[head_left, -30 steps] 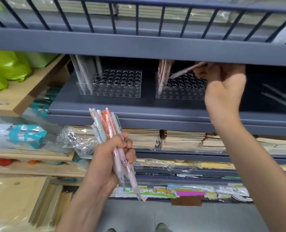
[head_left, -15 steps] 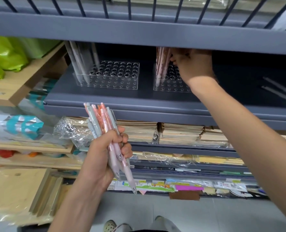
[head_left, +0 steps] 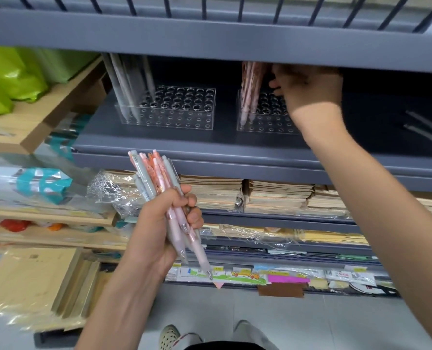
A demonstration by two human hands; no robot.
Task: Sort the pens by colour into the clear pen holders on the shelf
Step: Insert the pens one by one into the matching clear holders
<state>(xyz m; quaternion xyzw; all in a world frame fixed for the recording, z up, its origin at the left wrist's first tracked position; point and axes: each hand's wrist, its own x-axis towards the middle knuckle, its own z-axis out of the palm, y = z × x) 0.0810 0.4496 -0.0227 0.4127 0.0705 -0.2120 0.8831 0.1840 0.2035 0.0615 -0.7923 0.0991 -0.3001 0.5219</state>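
A person's left hand (head_left: 159, 236), at six o'clock, grips pink and grey pens (head_left: 154, 175); the right hand (head_left: 311, 89), at one o'clock, curls over a clear holder (head_left: 263, 123), grip impossible to tell; shelf labels (head_left: 235, 275) too blurred to read.

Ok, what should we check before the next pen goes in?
1. Left hand grips the pen bundle securely: ok.
2. Right holder has only pink pens in it: ok.
3. Left holder has only pale grey pens in it: ok.
4. Both holders have free holes: ok.
5. Right hand is empty and ready for another pen: cannot tell, its fingers are partly hidden under the upper shelf.
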